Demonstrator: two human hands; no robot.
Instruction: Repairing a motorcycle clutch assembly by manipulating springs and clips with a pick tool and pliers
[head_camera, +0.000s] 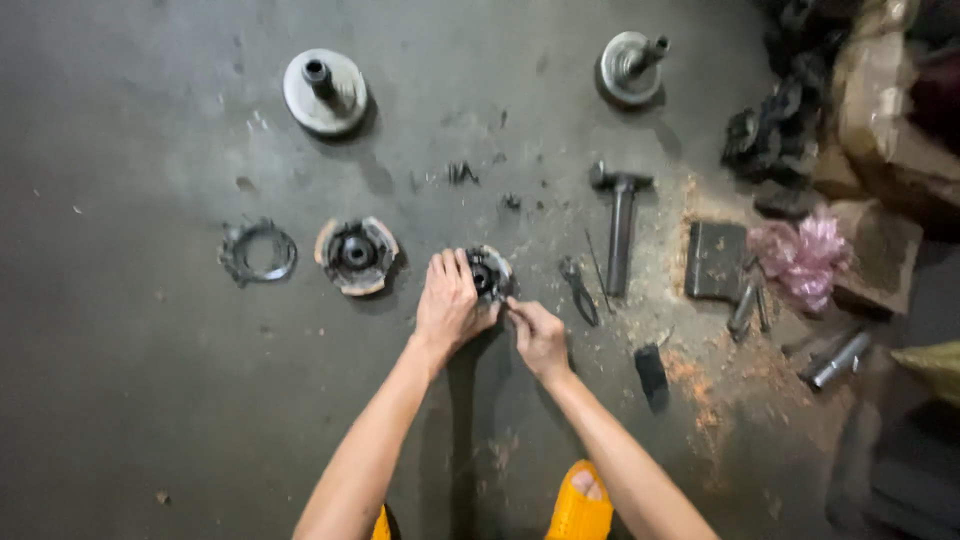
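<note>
My left hand (448, 300) grips a small round dark metal clutch-like part (489, 272) that stands on the concrete floor. My right hand (538, 335) is pinched at the part's lower right edge, fingers closed on something too small to make out. A similar round part with tan shoes (356, 254) lies just left of my left hand. Dark pliers (578, 288) lie right of my right hand.
A hammer (620, 225) lies beyond the pliers. Two metal discs with shafts (324, 92) (631, 66) stand farther off. A dark ring (258, 251) lies at left. A flat dark block (716, 260), pink plastic (803, 255), metal rods (835, 362) and piled parts crowd the right. My yellow sandal (580, 505) shows below.
</note>
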